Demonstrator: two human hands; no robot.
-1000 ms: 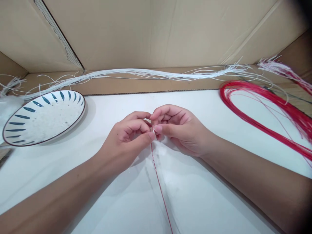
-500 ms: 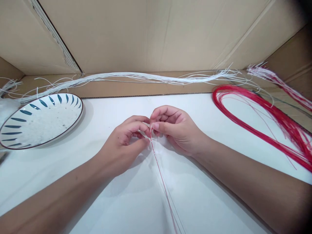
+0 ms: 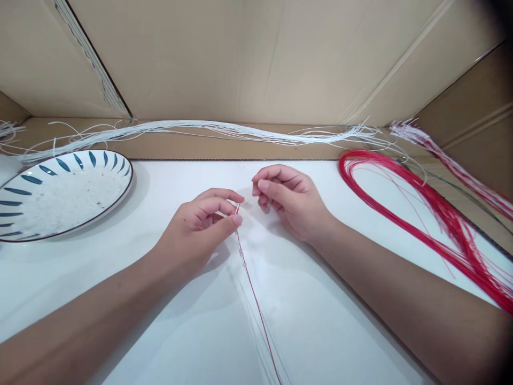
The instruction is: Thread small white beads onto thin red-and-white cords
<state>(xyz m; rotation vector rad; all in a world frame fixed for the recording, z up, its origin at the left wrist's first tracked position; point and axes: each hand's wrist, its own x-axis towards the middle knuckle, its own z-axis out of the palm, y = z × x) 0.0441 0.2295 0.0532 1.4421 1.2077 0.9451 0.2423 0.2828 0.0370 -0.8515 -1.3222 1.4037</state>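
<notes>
Red cord (image 3: pixel 256 307) runs up the white tabletop (image 3: pixel 344 299) from 6 o'clock to centre, its top end pinched between thumb and forefinger of the left hand (image 3: pixel 196 227). Right hand (image 3: pixel 290 200), at 1 o'clock of the left, is curled with fingertips together; whether it grips something tiny, I cannot tell. Judged step: threading the cord end; the next move calls for bringing the fingertips together again, steadily aligned. Half a second ago the hands touched; now they are apart. Further out: patterned plate (image 3: pixel 120 184) at 10 o'clock, red cord bundle (image 3: pixel 420 206) at 2 o'clock, white cord bundle (image 3: pixel 224 128) at 12 o'clock.
</notes>
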